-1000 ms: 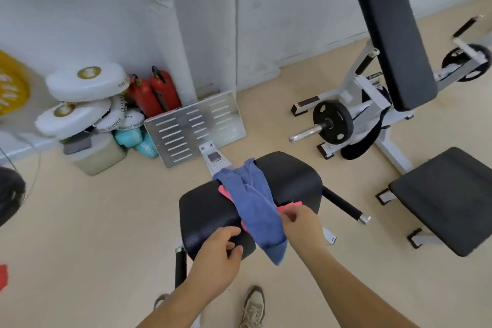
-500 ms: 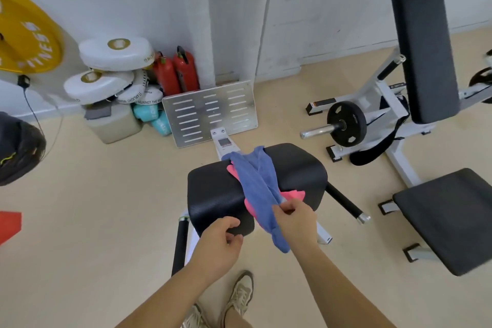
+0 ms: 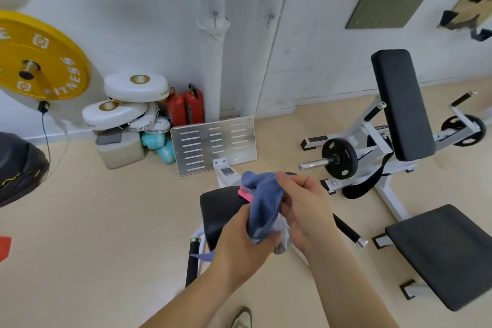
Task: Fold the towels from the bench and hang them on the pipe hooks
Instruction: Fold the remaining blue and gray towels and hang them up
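Hanging limp above the bench (image 3: 216,208), the blue towel (image 3: 264,201) is gripped by both hands: its lower part is clutched in the left hand (image 3: 239,245), its upper part is pinched by the right hand (image 3: 308,210). It is judged light, soft and floppy; corners are best taken for folding. A pink towel (image 3: 244,193) is seen on the bench beneath.

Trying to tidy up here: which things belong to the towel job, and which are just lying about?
Job: blue towel, held by left hand and right hand; pink towel; bench; pipe hook.
Lying about: yellow plate; fire extinguishers; white pads.
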Demonstrator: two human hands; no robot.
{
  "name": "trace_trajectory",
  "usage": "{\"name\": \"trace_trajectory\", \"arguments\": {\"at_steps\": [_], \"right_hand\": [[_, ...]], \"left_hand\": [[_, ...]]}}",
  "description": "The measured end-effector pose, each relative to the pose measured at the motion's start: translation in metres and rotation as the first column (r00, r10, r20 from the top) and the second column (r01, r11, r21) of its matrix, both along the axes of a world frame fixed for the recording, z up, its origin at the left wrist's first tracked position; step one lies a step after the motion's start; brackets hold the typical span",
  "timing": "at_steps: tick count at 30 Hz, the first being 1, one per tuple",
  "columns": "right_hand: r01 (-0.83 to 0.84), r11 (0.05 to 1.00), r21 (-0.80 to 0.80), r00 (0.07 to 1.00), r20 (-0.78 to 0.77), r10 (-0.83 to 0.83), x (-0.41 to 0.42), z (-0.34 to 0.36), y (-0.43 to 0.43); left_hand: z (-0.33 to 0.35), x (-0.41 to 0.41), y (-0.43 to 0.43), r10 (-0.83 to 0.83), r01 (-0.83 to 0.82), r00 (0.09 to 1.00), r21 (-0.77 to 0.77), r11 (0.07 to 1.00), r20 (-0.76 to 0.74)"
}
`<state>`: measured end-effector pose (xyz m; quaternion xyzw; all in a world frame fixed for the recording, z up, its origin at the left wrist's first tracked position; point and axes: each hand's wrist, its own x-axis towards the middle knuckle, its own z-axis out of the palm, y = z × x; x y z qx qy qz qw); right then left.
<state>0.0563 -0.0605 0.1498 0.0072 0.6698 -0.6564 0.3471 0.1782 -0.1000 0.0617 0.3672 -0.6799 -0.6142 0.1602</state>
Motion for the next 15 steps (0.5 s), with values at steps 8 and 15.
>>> {"name": "trace_trajectory", "arguments": {"at_steps": [8, 15], "right_hand": [[-0.358, 0.874, 0.328, 0.738, -0.474, 0.481, 0.004, -0.03, 0.01], [-0.71, 0.57, 0.414, 0.222, -0.637, 0.739, -0.045, -0.025, 0.005]], "left_hand": [[0.026, 0.03, -0.032, 0.123, -0.125, 0.992, -0.073, 0.989, -0.03], [0.051, -0.002, -0.027, -0.057, 0.066, 0.998, -0.383, 0.921, 0.035]]}}
